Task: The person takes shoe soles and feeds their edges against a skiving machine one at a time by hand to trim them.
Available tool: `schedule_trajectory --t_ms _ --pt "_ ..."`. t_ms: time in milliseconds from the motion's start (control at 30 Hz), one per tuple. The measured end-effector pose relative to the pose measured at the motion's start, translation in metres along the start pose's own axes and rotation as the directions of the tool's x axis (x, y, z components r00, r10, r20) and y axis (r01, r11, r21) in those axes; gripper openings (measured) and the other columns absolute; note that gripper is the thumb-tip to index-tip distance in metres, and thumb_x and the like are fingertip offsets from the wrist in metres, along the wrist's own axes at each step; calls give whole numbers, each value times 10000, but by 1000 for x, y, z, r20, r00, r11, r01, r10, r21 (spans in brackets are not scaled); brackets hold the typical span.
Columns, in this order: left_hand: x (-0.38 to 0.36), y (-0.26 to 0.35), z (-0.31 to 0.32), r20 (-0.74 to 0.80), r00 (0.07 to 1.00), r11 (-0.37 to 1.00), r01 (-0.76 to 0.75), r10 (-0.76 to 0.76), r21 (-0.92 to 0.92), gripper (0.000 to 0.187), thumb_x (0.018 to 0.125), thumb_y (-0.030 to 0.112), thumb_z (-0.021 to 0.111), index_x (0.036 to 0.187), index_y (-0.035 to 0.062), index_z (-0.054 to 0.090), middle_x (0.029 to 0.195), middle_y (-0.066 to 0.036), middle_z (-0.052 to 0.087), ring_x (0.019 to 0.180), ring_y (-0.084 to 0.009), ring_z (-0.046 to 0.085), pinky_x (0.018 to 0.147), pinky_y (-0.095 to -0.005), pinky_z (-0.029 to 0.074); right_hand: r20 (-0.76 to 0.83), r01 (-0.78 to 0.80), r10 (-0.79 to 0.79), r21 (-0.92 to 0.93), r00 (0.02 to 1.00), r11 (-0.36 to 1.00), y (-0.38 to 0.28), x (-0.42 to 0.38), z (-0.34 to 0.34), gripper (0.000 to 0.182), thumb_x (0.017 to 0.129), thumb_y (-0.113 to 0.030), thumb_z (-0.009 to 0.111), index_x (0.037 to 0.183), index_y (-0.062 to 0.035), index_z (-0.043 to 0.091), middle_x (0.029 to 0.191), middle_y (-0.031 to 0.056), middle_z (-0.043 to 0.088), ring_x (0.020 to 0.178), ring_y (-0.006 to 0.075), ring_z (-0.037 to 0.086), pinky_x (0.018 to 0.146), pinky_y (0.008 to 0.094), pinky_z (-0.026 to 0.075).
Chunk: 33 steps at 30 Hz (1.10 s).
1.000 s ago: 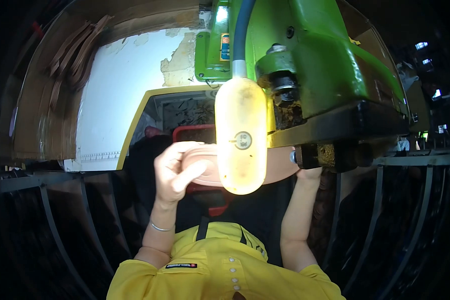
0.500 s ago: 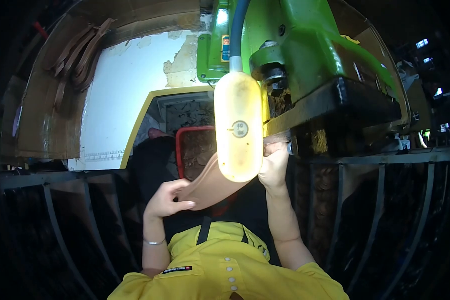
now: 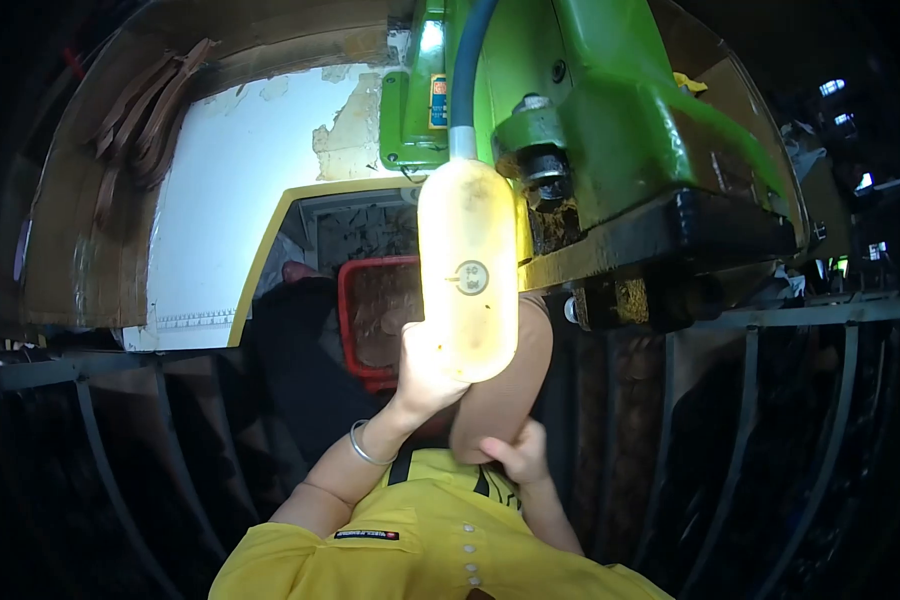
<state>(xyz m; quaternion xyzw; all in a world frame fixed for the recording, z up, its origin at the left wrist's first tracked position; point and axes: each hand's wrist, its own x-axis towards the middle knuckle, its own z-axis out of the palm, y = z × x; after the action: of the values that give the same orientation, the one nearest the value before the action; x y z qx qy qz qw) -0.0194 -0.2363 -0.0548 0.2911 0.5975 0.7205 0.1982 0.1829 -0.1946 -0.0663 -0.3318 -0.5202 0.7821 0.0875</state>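
Observation:
A brown, curved, leather-like piece (image 3: 515, 385) hangs below the green machine, its wide lower end near my lap. My right hand (image 3: 523, 455) grips that lower end, thumb on top and fingers underneath. My left hand (image 3: 425, 378) is raised beside the piece's left side, just under the lamp. The lit lamp head (image 3: 468, 220) covers its fingers, so whether they touch the piece is hidden. The piece's upper end reaches toward the metal arm (image 3: 590, 250) of the green machine (image 3: 610, 110), partly behind the lamp.
A red bin (image 3: 346, 330) with brown scraps stands below the work opening. To the left lies a white board (image 3: 220, 200) with a ruler strip. Several curved brown pieces (image 3: 155, 110) lean in a cardboard box (image 3: 75, 240). Metal rails (image 3: 750, 400) run along both sides.
The piece has swung from slanting leftward to nearly upright. My left hand left its lower end and rose to the lamp; my right hand came down from the machine onto that end.

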Motion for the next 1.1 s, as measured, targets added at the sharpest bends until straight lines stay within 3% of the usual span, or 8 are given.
schedule_trajectory --t_ms 67,133,200,533,733,800,1000,1100 --pt "-9 -1 -5 64 991 987 127 -121 -100 168 910 53 593 1065 -11 604 889 -15 646 759 -67 574 668 -214 467 -103 161 -149 126 983 979 -6 -5 -15 398 764 -42 695 1116 62 541 1040 133 645 949 173 626 855 297 499" --pt "-11 6 -10 111 977 977 194 -183 -91 234 902 32 598 1130 -20 575 948 -35 645 820 -73 594 715 -198 474 -167 179 -165 73 972 981 -23 -8 -34 368 736 -101 708 1019 45 525 984 136 641 862 145 626 764 268 510" --pt "-9 9 -9 -108 988 979 91 -112 -185 181 729 -32 681 907 -59 662 845 -147 700 747 -188 684 697 -271 520 -293 253 -227 53 929 966 -47 1 -33 369 694 -97 682 998 22 510 813 78 614 642 85 573 600 202 466" --pt "9 64 -48 91 989 935 144 -120 -325 333 800 -88 642 1125 -112 571 1081 -140 651 981 -158 624 896 -283 482 -202 458 -443 29 873 889 -128 90 -47 318 734 -66 697 1000 3 536 940 90 626 869 130 596 804 259 460" --pt "10 63 -56 -41 996 994 80 -83 -71 234 781 -44 708 999 -90 638 909 -119 698 817 -130 658 768 -254 523 -155 527 -517 27 842 850 -110 106 -41 419 735 -57 689 1114 22 531 1014 86 624 940 152 595 879 291 440" --pt "9 57 -42 -141 990 993 13 3 114 222 761 -9 740 952 -62 639 795 -85 692 716 -95 639 655 -240 523 -113 559 -560 -41 821 828 -87 99 -56 471 768 17 555 1233 34 480 1169 118 574 1094 207 557 976 347 424" --pt "7 -20 11 -34 994 969 -93 103 230 222 748 49 704 924 -31 596 845 -94 609 690 -142 592 621 -275 489 -451 570 -445 187 773 800 -39 71 -64 332 822 -74 622 1125 -14 502 1115 94 569 1050 186 542 935 316 414" --pt "8 -45 8 -81 994 997 -72 71 2 236 781 74 685 953 -43 573 842 -75 576 736 -138 571 658 -286 482 -481 579 -458 134 748 804 -60 67 -60 305 801 -84 650 1065 -8 518 1055 96 587 982 178 561 880 297 431"
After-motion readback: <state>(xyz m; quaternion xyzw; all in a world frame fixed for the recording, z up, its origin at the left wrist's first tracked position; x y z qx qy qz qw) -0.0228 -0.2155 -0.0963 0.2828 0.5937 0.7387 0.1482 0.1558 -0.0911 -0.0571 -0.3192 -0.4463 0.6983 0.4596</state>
